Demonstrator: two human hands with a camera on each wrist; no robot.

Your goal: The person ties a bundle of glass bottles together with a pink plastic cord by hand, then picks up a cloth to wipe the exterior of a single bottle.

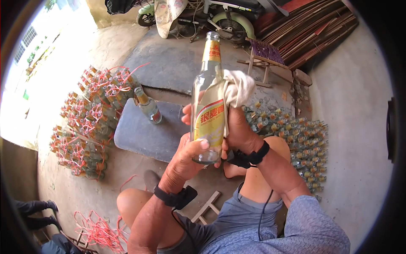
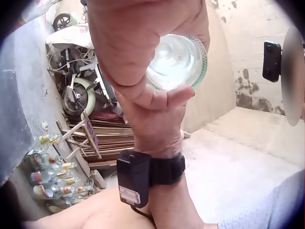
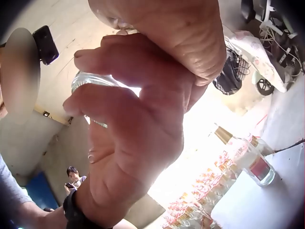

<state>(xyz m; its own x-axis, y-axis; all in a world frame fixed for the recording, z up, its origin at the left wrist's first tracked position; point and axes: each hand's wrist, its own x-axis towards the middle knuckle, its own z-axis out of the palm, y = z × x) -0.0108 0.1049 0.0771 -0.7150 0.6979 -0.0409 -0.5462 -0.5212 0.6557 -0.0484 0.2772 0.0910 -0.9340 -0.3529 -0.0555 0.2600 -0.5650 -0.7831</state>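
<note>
A clear glass bottle point(image 1: 207, 101) with a yellow and red label stands nearly upright in the head view, held in front of the body. The left hand point(image 1: 186, 156) grips its lower part, thumb across the glass. At its right side the right hand point(image 1: 241, 129) holds a whitish cloth point(image 1: 239, 88) against the bottle. In the left wrist view the round bottle base point(image 2: 176, 62) shows between the fingers of the left hand point(image 2: 143, 52). The right hand point(image 3: 138, 109) has curled fingers around the glass in the right wrist view.
Another bottle point(image 1: 148, 106) stands on a low grey-blue table point(image 1: 139, 135). Bundled bottles with pink string point(image 1: 84, 122) are at the left, many loose bottles point(image 1: 308, 144) at the right. Pink string point(image 1: 99, 230) lies on the floor. A scooter point(image 1: 230, 25) and stacked boards point(image 1: 313, 29) are behind.
</note>
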